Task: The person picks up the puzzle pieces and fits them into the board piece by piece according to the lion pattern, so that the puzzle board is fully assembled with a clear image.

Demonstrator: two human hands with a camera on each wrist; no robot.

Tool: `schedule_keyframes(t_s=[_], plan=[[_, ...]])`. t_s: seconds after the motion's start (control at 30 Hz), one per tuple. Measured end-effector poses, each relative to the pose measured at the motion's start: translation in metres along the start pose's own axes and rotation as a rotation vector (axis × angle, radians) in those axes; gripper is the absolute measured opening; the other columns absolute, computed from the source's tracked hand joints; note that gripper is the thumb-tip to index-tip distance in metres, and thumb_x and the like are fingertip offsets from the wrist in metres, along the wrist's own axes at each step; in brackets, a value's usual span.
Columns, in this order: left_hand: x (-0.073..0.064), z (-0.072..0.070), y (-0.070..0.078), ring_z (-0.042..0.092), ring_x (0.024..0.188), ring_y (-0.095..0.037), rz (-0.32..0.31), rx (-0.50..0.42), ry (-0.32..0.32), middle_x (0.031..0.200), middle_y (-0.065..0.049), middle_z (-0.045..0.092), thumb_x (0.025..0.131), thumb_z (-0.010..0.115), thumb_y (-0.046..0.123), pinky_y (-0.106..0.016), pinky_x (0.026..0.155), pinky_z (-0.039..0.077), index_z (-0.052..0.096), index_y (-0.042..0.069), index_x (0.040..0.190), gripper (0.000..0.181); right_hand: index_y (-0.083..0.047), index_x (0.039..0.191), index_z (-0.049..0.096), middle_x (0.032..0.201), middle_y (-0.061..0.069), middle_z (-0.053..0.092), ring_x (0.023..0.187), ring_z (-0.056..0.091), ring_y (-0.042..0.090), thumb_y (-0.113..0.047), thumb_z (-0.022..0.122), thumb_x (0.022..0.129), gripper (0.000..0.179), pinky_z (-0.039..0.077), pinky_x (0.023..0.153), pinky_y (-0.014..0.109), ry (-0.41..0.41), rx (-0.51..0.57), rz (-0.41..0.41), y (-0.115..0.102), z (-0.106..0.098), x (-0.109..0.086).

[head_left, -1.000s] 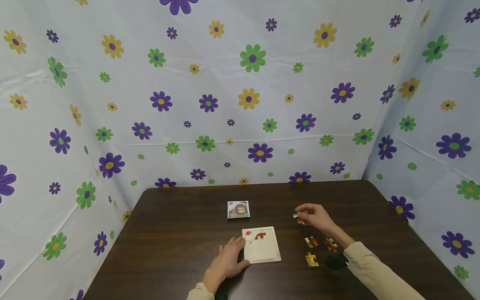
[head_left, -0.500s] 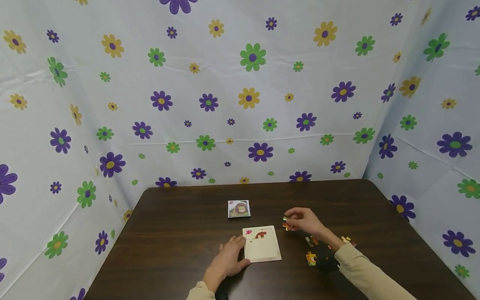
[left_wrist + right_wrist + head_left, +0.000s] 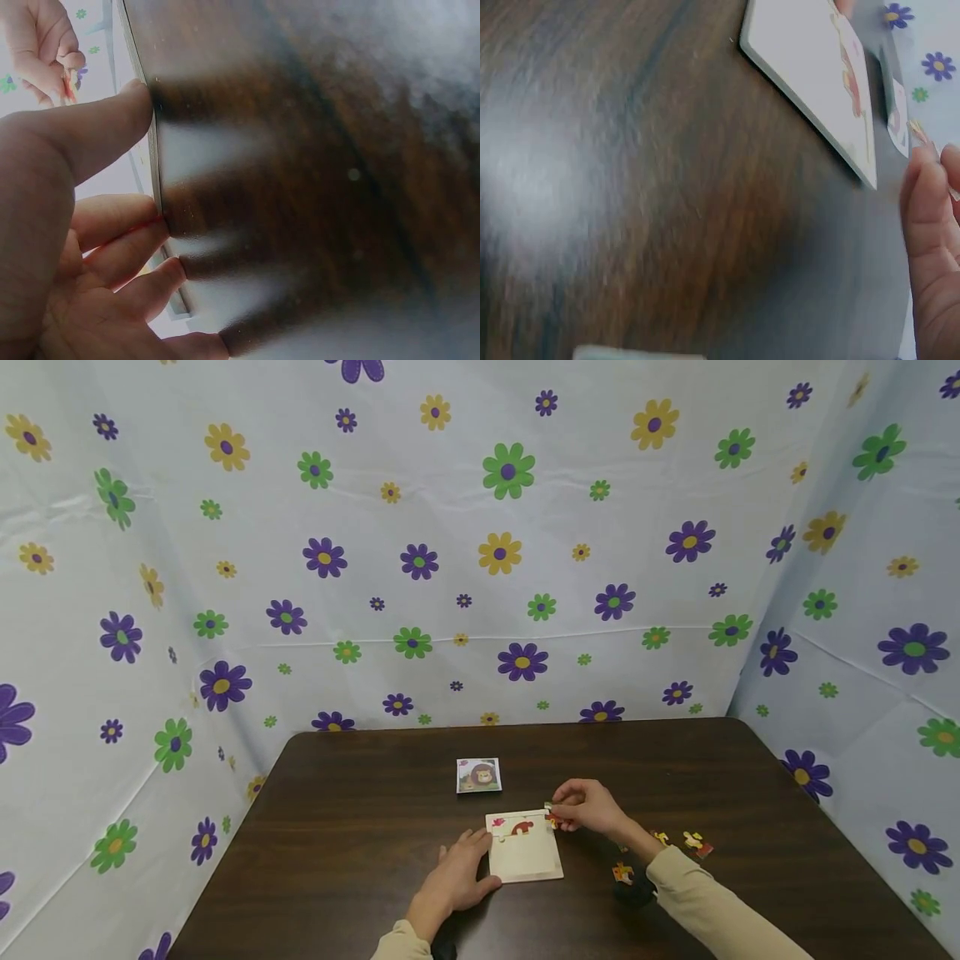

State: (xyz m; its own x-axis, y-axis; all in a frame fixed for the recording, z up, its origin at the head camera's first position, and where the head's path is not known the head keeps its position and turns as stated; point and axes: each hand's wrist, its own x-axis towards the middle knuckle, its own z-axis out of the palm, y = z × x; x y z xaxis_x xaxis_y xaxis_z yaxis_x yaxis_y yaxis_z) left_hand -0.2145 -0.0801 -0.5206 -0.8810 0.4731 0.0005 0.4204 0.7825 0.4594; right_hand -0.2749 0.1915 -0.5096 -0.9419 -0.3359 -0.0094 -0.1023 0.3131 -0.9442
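Note:
A pale square puzzle board [image 3: 525, 860] lies on the table, with fitted pieces along its upper left showing a pink flower and a brown-red shape. Fingers spread and fairly straight, my left hand [image 3: 453, 875] rests on the table and touches the board's left edge. My right hand [image 3: 588, 806] pinches a small puzzle piece [image 3: 552, 820] between thumb and fingertips, right at the board's upper right corner. In the right wrist view that puzzle piece [image 3: 921, 135] sticks out above the fingertips, mostly covered by them.
Behind the board lies a square lion picture [image 3: 478, 775]. Several loose puzzle pieces [image 3: 696, 842] are scattered right of the board, some partly behind the right forearm. The dark wooden table [image 3: 360, 827] ends at a flower-patterned curtain [image 3: 420, 610].
My right hand has carried the pinched puzzle piece leftward from the table's right side to the board's upper right corner. The left hand has stayed at the board's left edge.

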Motion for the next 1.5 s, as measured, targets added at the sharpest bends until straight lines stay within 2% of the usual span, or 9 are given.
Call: schedule_keyframes(t_s=[0.17,0.43,0.97,1.17,1.27,1.5], plan=[[0.000,0.002,-0.001,0.044,0.128,-0.042,-0.007,-0.004,-0.008,0.136,-0.017,0.053,0.080,0.076,0.030,-0.073,0.088,0.033,0.056,0.004,0.130,0.059,0.012,0.100,0.061,0.080,0.022,0.068,0.060,0.065,0.028,0.000,0.066,0.088,0.018,0.055,0.058,0.045,-0.014,-0.010,-0.015,0.003,0.009,0.002],[0.000,0.002,0.000,0.043,0.128,-0.043,-0.005,-0.014,0.000,0.136,-0.017,0.052,0.080,0.076,0.029,-0.074,0.088,0.033,0.055,0.003,0.130,0.060,0.007,0.099,0.065,0.076,0.013,0.069,0.059,0.064,0.021,-0.005,0.071,0.085,0.019,0.056,0.057,0.032,0.003,-0.043,0.002,0.003,0.019,0.006],[-0.001,0.001,0.002,0.044,0.127,-0.042,-0.002,-0.007,-0.004,0.136,-0.017,0.052,0.080,0.076,0.029,-0.073,0.088,0.034,0.055,0.003,0.130,0.061,0.003,0.091,0.069,0.066,0.006,0.066,0.053,0.064,0.019,-0.006,0.074,0.082,0.014,0.054,0.053,0.032,0.081,-0.128,0.051,0.008,0.030,0.009],[-0.001,0.000,0.002,0.043,0.128,-0.042,-0.010,-0.006,-0.010,0.137,-0.017,0.052,0.080,0.076,0.029,-0.073,0.089,0.034,0.055,0.004,0.131,0.060,0.001,0.090,0.066,0.059,0.001,0.064,0.049,0.062,0.014,-0.010,0.078,0.079,0.019,0.051,0.049,0.029,0.156,-0.239,0.068,0.005,0.036,0.011],[-0.001,0.000,0.001,0.043,0.128,-0.042,-0.009,-0.005,-0.009,0.137,-0.017,0.052,0.081,0.076,0.030,-0.073,0.088,0.034,0.055,0.004,0.131,0.060,-0.001,0.084,0.067,0.056,-0.001,0.062,0.047,0.060,0.013,-0.011,0.079,0.077,0.017,0.047,0.047,0.027,0.189,-0.301,0.070,0.002,0.038,0.011],[0.000,-0.002,0.002,0.043,0.128,-0.042,-0.015,-0.008,-0.011,0.137,-0.017,0.052,0.080,0.076,0.029,-0.073,0.089,0.033,0.055,0.003,0.130,0.060,-0.004,0.074,0.066,0.054,-0.001,0.058,0.043,0.056,0.012,-0.011,0.079,0.075,0.015,0.047,0.044,0.025,0.214,-0.376,0.087,-0.007,0.043,0.014]])
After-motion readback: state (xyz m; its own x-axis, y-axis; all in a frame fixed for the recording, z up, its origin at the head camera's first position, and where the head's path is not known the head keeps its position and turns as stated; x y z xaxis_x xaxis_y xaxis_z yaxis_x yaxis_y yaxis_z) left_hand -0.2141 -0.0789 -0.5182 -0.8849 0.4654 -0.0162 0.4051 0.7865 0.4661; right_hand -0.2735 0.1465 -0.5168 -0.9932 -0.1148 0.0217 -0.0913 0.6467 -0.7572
